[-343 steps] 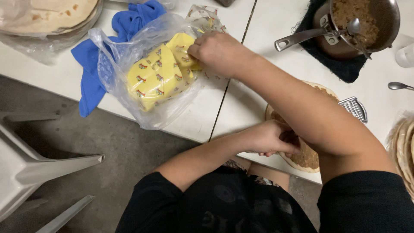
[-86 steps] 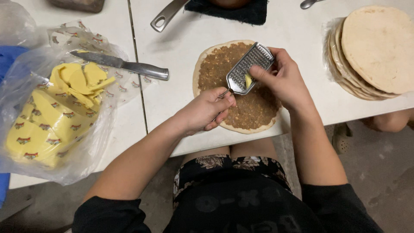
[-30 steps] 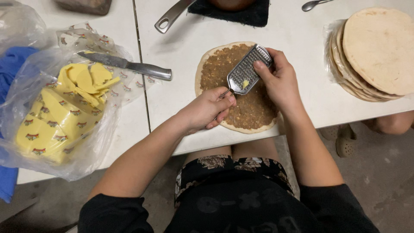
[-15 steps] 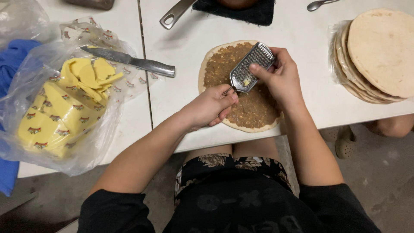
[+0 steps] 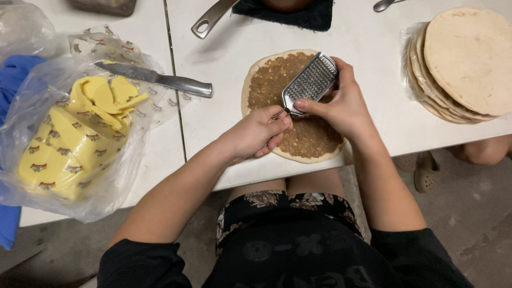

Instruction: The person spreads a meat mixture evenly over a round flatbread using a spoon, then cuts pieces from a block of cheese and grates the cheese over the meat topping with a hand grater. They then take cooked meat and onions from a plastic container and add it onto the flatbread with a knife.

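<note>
A round flatbread (image 5: 308, 143) spread with brown minced filling lies on the white table (image 5: 373, 42) near its front edge. A small metal grater (image 5: 311, 81) is held tilted over it. My left hand (image 5: 252, 134) pinches the grater's wire handle at its lower end. My right hand (image 5: 345, 109) wraps around the grater's right side, thumb along its lower edge. Whatever is under that hand is hidden.
An open plastic bag (image 5: 112, 186) of yellow cheese pieces (image 5: 80, 136) lies at the left, with a knife (image 5: 160, 80) on it and a blue cloth (image 5: 16, 74) behind. A stack of plain flatbreads (image 5: 464, 58) sits at the right. A pan handle (image 5: 212, 19), dark mat (image 5: 314, 16) and spoon (image 5: 385, 5) line the far edge.
Earlier my right hand was in the cheese bag; both hands now hold the grater over the flatbread. In the last second the grater shifted only slightly, and the yellow bit on it no longer shows.
</note>
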Demonstrator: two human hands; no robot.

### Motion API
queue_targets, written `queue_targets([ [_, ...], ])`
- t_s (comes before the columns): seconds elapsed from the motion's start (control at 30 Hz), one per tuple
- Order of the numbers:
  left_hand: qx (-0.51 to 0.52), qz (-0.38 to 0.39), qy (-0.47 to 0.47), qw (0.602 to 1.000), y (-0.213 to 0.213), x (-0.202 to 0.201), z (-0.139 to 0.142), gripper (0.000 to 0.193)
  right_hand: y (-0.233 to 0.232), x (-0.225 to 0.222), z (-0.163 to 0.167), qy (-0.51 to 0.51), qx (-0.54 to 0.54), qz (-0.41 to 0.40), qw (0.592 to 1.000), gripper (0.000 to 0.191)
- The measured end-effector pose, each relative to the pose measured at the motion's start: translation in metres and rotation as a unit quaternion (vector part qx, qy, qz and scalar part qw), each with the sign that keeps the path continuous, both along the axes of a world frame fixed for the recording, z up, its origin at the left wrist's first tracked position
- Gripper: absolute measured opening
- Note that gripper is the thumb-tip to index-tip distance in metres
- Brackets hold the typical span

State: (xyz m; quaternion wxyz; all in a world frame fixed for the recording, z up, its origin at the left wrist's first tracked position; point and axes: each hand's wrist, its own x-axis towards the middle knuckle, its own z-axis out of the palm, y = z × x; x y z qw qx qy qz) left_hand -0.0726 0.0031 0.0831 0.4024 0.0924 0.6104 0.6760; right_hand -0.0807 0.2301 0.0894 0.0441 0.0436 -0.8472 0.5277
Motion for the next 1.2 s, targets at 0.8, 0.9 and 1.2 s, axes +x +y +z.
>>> queue_targets([
  [0.8, -0.001, 0.010, -0.007, 1.000, 0.001, 0.002, 0.000, 0.018, 0.004, -0.009, -0.016, -0.012, -0.025, -0.072, 0.997, 0.068],
  [0.9, 0.001, 0.005, -0.007, 1.000, 0.001, 0.002, 0.001, 0.019, 0.006, -0.017, -0.019, 0.013, 0.030, -0.129, 0.991, 0.050],
  [1.2, 0.011, -0.003, 0.001, 1.000, 0.000, 0.003, -0.003, 0.020, 0.002, 0.001, -0.008, 0.181, 0.225, -0.077, 0.954, 0.081],
])
